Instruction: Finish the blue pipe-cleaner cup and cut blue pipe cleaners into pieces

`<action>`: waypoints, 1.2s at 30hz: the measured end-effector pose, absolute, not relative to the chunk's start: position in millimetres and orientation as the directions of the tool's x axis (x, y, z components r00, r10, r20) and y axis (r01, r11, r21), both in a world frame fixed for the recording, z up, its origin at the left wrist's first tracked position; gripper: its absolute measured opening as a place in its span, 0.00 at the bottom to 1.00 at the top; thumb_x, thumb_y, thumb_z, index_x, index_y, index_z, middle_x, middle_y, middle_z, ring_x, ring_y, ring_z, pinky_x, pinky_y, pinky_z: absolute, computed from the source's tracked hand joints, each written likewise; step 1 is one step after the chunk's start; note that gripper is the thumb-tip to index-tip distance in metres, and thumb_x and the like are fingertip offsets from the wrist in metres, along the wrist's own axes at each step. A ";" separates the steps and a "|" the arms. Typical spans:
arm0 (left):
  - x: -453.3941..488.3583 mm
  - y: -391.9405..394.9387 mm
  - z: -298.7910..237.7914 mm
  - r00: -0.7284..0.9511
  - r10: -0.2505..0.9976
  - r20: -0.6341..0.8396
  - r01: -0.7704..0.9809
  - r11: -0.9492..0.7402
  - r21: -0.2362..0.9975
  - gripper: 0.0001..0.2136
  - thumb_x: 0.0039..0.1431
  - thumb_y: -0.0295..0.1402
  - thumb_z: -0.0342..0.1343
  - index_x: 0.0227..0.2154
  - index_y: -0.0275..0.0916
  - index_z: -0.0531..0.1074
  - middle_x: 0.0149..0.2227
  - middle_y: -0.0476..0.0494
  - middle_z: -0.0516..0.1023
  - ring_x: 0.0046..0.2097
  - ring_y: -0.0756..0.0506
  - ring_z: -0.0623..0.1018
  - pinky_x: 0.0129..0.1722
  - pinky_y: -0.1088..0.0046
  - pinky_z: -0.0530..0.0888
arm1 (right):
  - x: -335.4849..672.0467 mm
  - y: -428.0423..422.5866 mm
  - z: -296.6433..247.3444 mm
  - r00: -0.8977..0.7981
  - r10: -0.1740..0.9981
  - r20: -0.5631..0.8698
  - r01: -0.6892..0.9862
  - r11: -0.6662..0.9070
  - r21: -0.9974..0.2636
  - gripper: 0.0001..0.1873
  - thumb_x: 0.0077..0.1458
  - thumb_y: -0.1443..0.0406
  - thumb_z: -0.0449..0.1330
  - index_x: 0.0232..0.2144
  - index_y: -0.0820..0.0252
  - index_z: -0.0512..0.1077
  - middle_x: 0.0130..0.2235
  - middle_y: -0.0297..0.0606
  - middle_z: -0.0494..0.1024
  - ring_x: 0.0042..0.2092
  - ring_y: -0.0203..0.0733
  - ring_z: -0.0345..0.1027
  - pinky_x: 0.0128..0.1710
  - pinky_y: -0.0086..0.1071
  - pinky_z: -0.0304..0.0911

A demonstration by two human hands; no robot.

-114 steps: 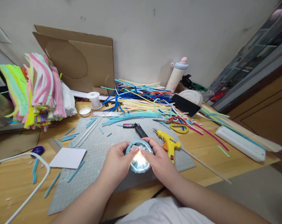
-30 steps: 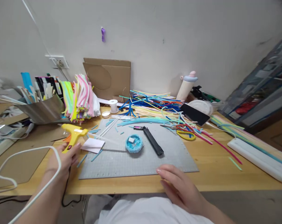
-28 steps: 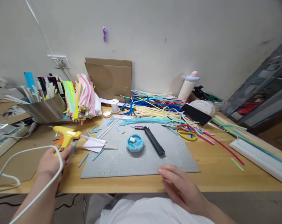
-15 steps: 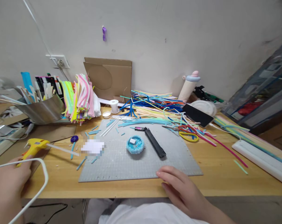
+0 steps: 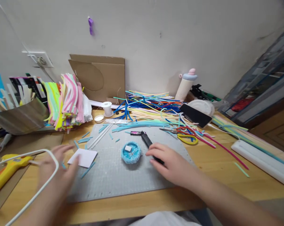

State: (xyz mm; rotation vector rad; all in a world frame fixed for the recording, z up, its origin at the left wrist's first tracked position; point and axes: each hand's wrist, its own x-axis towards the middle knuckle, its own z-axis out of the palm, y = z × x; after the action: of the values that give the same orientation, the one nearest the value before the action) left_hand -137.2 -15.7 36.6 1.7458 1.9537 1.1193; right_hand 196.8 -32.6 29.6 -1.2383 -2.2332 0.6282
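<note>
My left hand [image 5: 58, 172], smeared by motion, hovers with fingers apart beside a square of white paper [image 5: 85, 157]. My right hand [image 5: 168, 161] reaches over a black bar-shaped tool [image 5: 146, 139] with a pink-marked end. Its fingers are stretched out and partly cover the tool; whether they touch it I cannot tell. Between the hands, a fuzzy light-blue round piece [image 5: 131, 153] rests on the grey cutting mat [image 5: 113, 179], with a small white block [image 5: 128, 148] on it. At the far left lies a yellow glue gun [image 5: 8, 169], away from the fingers.
A white cable [image 5: 50, 179] loops in front of my left arm. Scissors [image 5: 186, 138] and heaps of pipe cleaners [image 5: 151, 103] lie behind the mat, near a phone [image 5: 195, 115]. A power strip [image 5: 261, 163] is on the right, and a metal holder [image 5: 21, 116] stands left.
My left hand has let go of the glue gun, now lying on the left, and moved right towards the paper. My right hand has moved forward over the black tool. The view has shifted.
</note>
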 end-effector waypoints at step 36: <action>9.0 14.5 12.7 0.311 0.881 -0.357 0.466 0.186 0.865 0.03 0.51 0.32 0.52 0.27 0.40 0.69 0.26 0.51 0.71 0.31 0.47 0.69 0.31 0.74 0.65 | 173.5 -3.4 2.9 -0.267 0.961 -0.074 0.405 0.042 -0.913 0.26 0.50 0.72 0.53 0.51 0.50 0.58 0.34 0.31 0.71 0.33 0.36 0.66 0.32 0.29 0.60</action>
State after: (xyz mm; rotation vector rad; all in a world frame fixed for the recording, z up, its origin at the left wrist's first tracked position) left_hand 9.0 14.5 12.7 1.4477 1.3201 0.4617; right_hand 173.5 -3.4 2.9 -1.3828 -1.7304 1.2013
